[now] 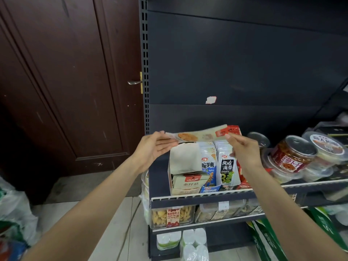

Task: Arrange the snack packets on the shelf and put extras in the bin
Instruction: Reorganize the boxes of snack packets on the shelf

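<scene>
I hold a flat cream and red snack packet (202, 135) level above the display boxes. My left hand (157, 147) pinches its left end and my right hand (243, 147) pinches its right end. Below it, a white cardboard box (183, 157) on the shelf (199, 194) holds a few cream packets (186, 182) lying low. Right of it stand rows of blue and white packets (209, 164) and black and white packets (227, 166). No bin is in view.
Plastic tubs with red labels (293, 155) stand stacked at the right of the shelf. Lower shelves hold clear snack boxes (172, 215) and white rolls (194, 243). A brown door (66, 81) is at the left, with plastic bags (13, 213) on the floor.
</scene>
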`<action>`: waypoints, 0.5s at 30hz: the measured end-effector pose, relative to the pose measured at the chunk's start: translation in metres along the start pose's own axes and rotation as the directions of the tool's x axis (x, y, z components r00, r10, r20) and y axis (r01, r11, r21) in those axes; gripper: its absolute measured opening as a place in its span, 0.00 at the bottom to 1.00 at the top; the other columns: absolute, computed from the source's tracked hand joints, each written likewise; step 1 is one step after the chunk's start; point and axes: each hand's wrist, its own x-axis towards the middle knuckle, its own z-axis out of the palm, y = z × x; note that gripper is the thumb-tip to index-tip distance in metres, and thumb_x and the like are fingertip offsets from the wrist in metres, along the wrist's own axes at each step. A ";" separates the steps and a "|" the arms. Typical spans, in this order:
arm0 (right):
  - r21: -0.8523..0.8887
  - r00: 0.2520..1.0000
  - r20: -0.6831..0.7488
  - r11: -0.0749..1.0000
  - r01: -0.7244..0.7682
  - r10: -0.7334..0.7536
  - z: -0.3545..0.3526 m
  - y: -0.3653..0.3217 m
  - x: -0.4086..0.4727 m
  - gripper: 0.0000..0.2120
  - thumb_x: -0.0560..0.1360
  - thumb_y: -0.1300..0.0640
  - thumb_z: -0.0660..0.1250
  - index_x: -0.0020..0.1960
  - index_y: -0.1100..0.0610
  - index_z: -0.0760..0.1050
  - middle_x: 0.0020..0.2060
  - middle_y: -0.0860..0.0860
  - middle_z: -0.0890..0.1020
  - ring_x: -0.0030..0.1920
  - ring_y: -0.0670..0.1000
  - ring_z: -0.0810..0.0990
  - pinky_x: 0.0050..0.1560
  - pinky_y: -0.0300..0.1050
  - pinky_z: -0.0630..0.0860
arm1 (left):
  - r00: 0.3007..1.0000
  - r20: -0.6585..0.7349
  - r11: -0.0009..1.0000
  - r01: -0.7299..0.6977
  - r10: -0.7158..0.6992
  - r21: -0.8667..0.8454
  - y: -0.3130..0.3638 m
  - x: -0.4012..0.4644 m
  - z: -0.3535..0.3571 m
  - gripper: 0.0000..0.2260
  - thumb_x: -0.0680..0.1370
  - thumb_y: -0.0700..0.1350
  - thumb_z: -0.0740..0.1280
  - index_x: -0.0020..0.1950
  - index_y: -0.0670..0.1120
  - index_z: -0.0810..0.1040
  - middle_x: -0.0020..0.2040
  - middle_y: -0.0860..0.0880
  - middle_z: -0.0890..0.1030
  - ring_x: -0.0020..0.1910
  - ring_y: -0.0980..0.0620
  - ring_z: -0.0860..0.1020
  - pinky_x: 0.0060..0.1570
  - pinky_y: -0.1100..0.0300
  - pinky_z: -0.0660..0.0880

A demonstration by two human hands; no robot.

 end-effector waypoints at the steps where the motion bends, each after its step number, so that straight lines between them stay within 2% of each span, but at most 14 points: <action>1: 0.024 0.998 0.039 0.998 -0.052 0.051 0.000 -0.001 -0.001 0.08 0.77 0.55 0.64 0.52 0.55 0.80 0.35 0.47 0.79 0.35 0.43 0.76 0.35 0.34 0.75 | 1.000 -0.006 1.000 0.004 -0.004 -0.021 0.001 -0.002 0.000 0.15 0.82 0.46 0.57 0.55 0.37 0.79 0.50 0.40 0.84 0.51 0.47 0.83 0.52 0.61 0.79; 3: 0.127 0.982 0.134 0.980 -0.151 0.133 0.002 -0.003 -0.004 0.11 0.79 0.52 0.61 0.50 0.56 0.80 0.40 0.51 0.82 0.42 0.48 0.80 0.40 0.37 0.77 | 1.000 -0.022 0.999 -0.020 0.021 0.048 0.002 -0.005 0.001 0.14 0.80 0.46 0.61 0.54 0.37 0.80 0.49 0.41 0.84 0.51 0.48 0.82 0.51 0.62 0.79; 5: 0.156 0.969 0.197 0.971 -0.182 0.149 0.003 -0.004 -0.007 0.07 0.78 0.55 0.63 0.52 0.53 0.79 0.47 0.50 0.83 0.50 0.49 0.81 0.46 0.42 0.78 | 0.997 -0.029 0.987 -0.067 0.072 0.143 0.001 -0.009 0.000 0.09 0.77 0.40 0.66 0.55 0.38 0.80 0.51 0.43 0.83 0.52 0.49 0.82 0.49 0.64 0.79; 6: 0.150 0.965 0.224 0.974 -0.171 0.135 0.004 -0.004 -0.008 0.09 0.77 0.58 0.65 0.56 0.52 0.78 0.51 0.49 0.83 0.52 0.49 0.81 0.49 0.46 0.78 | 0.995 -0.028 0.981 -0.085 0.092 0.174 0.001 -0.010 -0.001 0.11 0.76 0.36 0.67 0.57 0.39 0.79 0.52 0.43 0.83 0.52 0.49 0.82 0.47 0.64 0.79; 8: 0.150 0.959 0.265 0.978 -0.145 0.102 0.003 -0.003 -0.010 0.19 0.74 0.66 0.67 0.62 0.51 0.75 0.54 0.48 0.81 0.53 0.50 0.81 0.49 0.50 0.80 | 0.992 -0.023 0.973 -0.115 0.122 0.202 0.002 -0.014 -0.003 0.17 0.74 0.31 0.68 0.61 0.43 0.78 0.52 0.45 0.82 0.50 0.50 0.82 0.44 0.62 0.79; 10: 0.157 0.959 0.277 0.981 -0.109 0.062 0.002 -0.003 -0.013 0.24 0.73 0.70 0.66 0.64 0.49 0.73 0.55 0.47 0.80 0.52 0.49 0.82 0.44 0.47 0.81 | 0.989 -0.003 0.970 -0.145 0.149 0.196 0.002 -0.019 -0.004 0.20 0.73 0.29 0.68 0.61 0.47 0.77 0.52 0.46 0.81 0.48 0.50 0.83 0.44 0.60 0.80; 13: 0.202 0.960 0.281 0.976 -0.080 0.021 0.002 -0.001 -0.018 0.25 0.74 0.71 0.65 0.62 0.48 0.74 0.51 0.42 0.81 0.49 0.46 0.82 0.38 0.40 0.79 | 0.984 0.030 0.966 -0.180 0.178 0.188 0.001 -0.027 -0.004 0.22 0.73 0.29 0.67 0.59 0.53 0.77 0.53 0.48 0.81 0.48 0.49 0.83 0.44 0.58 0.81; 15: 0.227 0.958 0.287 0.970 -0.086 0.017 0.001 0.001 -0.021 0.25 0.74 0.72 0.64 0.61 0.46 0.74 0.48 0.40 0.82 0.48 0.45 0.83 0.37 0.38 0.79 | 0.982 0.037 0.960 -0.191 0.187 0.206 0.001 -0.029 -0.004 0.23 0.73 0.29 0.67 0.60 0.53 0.76 0.53 0.47 0.80 0.49 0.49 0.83 0.45 0.57 0.81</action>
